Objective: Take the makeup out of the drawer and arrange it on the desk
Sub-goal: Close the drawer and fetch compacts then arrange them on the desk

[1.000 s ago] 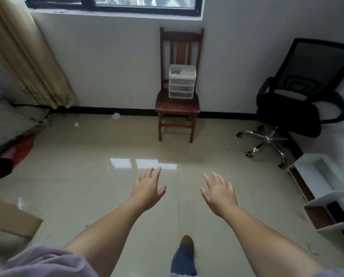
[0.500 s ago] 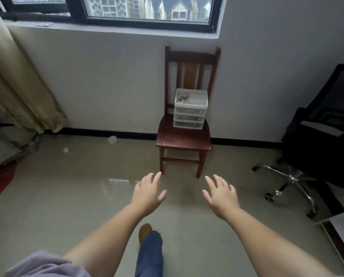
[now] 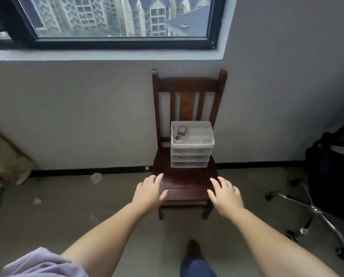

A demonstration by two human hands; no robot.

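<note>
1. Ahead, a white drawer unit (image 3: 191, 150) stands on a wooden chair (image 3: 185, 182) against the wall, its top tray holding small makeup items (image 3: 180, 134).
2. Both hands reach out near the seat's front edge: left hand (image 3: 149, 193) and right hand (image 3: 226, 194), fingers straight and spread, holding nothing.
3. An office chair (image 3: 327, 176) stands at right.

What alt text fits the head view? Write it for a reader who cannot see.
Two open, empty hands, left hand and right hand, reach toward a small white drawer unit on a dark wooden chair against a wall below a window. Its open top tray holds small items.
</note>
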